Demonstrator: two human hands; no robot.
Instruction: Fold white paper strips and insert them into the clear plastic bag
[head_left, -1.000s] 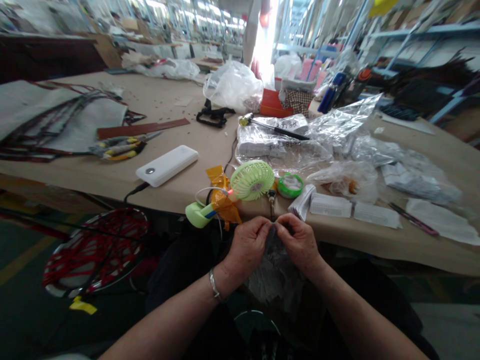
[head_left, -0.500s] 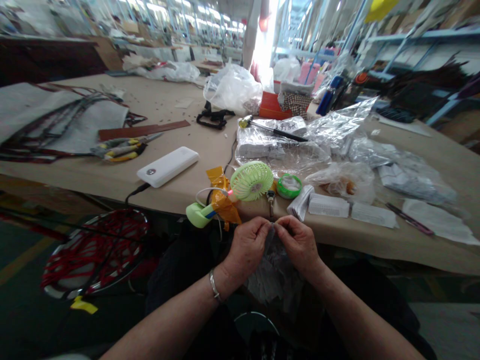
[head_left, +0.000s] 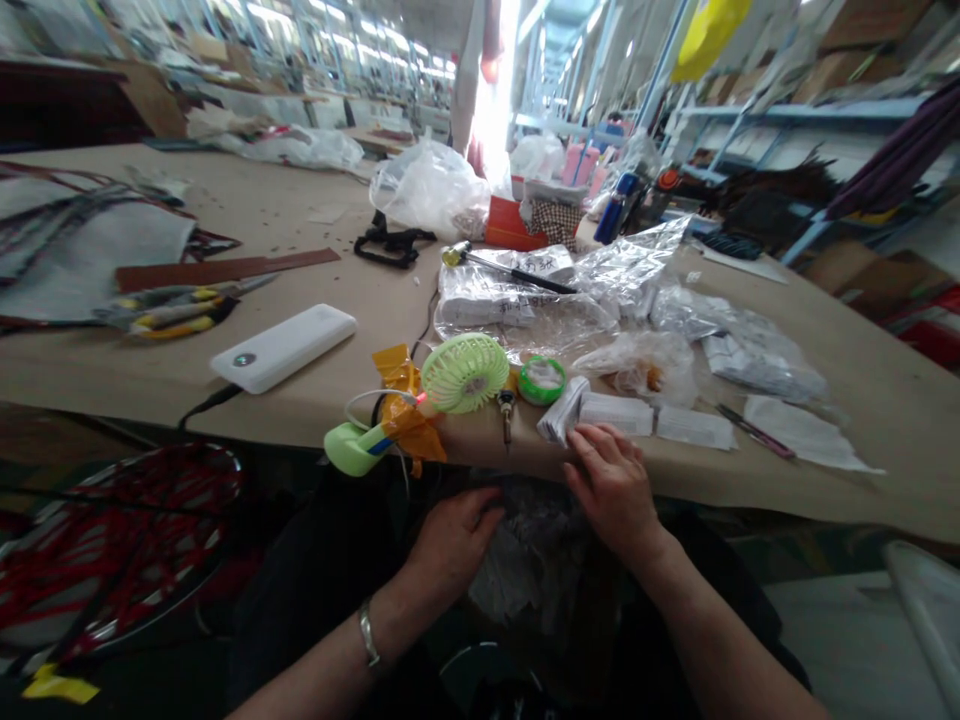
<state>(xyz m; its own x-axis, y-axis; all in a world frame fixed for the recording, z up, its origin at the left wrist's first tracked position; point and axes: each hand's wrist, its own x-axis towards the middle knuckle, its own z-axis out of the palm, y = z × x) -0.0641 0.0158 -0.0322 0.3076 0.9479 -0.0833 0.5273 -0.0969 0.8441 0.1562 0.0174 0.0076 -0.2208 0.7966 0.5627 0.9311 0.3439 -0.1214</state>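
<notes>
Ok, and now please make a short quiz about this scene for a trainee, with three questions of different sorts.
1. True or false: the white rectangular power bank lies on the tan work table, with a thin black cable running from it.
2. Short answer: which wrist wears the thin metal bangle, left or right?
3. Multiple choice: which thing is nearest to the right hand?
A. the pale green mini fan
B. the folded white paper packet

Key: 1. True. 2. Left. 3. B.
</notes>
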